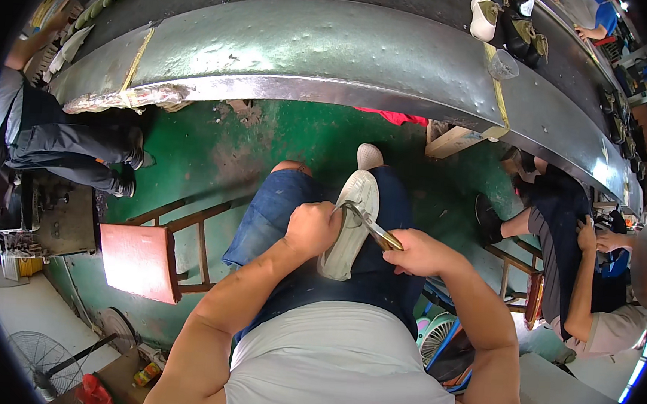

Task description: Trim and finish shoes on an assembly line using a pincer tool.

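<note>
A pale white shoe (340, 247) lies lengthwise across my lap, its underside or inside facing up; which one I cannot tell. My right hand (419, 253) is closed round the handles of metal pincers (371, 226). Their curved head rests over the upper half of the shoe. On the shoe's left edge, close to the pincers' head, my left hand (314, 230) is closed, and its fingertips hide whatever they grip. Both forearms come up from below, over my white shirt and blue jeans.
A metal-edged conveyor bench (311, 51) crosses ahead, with shoes (485, 18) on it. A reddish-brown stool (139, 260) stands left, a fan (441, 338) at lower right. One person (72, 147) is at the left; another person (588, 280) sits at the right.
</note>
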Motion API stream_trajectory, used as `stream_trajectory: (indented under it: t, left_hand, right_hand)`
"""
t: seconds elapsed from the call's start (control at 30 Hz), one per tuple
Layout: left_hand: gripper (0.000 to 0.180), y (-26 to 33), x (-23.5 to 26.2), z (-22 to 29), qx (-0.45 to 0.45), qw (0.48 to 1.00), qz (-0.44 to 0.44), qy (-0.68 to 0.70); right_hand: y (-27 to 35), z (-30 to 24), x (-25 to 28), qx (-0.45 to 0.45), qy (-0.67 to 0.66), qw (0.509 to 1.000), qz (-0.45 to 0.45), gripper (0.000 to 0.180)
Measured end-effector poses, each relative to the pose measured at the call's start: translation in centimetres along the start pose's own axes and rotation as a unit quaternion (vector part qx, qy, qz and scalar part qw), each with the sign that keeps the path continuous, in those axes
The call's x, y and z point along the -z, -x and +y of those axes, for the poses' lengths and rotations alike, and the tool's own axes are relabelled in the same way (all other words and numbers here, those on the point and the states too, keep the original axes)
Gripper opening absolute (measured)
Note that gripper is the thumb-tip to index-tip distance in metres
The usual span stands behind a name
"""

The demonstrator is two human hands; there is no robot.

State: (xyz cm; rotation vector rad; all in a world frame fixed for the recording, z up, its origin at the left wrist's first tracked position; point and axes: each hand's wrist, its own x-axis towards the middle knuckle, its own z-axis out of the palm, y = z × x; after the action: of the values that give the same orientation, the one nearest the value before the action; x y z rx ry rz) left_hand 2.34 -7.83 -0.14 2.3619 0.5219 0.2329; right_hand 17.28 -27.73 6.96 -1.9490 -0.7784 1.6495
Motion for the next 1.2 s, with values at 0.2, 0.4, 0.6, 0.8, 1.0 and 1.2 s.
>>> stream_trajectory:
  t: [0.2, 0.4, 0.6, 0.8, 1.0, 1.2]
  left_hand:
    - [0.022, 0.5, 0.5, 2.7, -0.027, 0.997, -0.064, -0.039]
    - [0.045, -0.2, -5.4, -2.3, 0.275, 0.844, -0.085, 0.453]
    - [0.051, 1.1, -3.9, -3.3, 0.303, 0.611, -0.160, 0.714]
    - [0.062, -0.4, -3.6, -3.2, 0.293, 0.677, -0.170, 0.654]
    - [0.053, -0.8, -3.9, -1.7, 0.324, 0.654, -0.158, 0.665]
    - [0.050, -1.2, -4.0, -0.5, 0.341, 0.696, -0.159, 0.612]
  right_hand:
    - [0.1, -4.0, 4.3, -0.098, -0.055, 0.987, -0.114, 0.023]
    - [-1.4, -6.8, 4.0, -0.107, 0.184, 0.971, -0.110, 0.030]
    - [-2.6, -1.6, -2.1, 0.041, 0.155, 0.983, 0.089, 0.028]
    - [-3.0, 1.0, -5.3, 0.012, -0.032, 0.987, 0.154, 0.028]
    - [-3.9, 3.5, -6.2, -0.046, -0.303, 0.952, 0.023, 0.027]
    - [-3.2, 6.2, -6.0, -0.040, -0.500, 0.864, -0.038, 0.025]
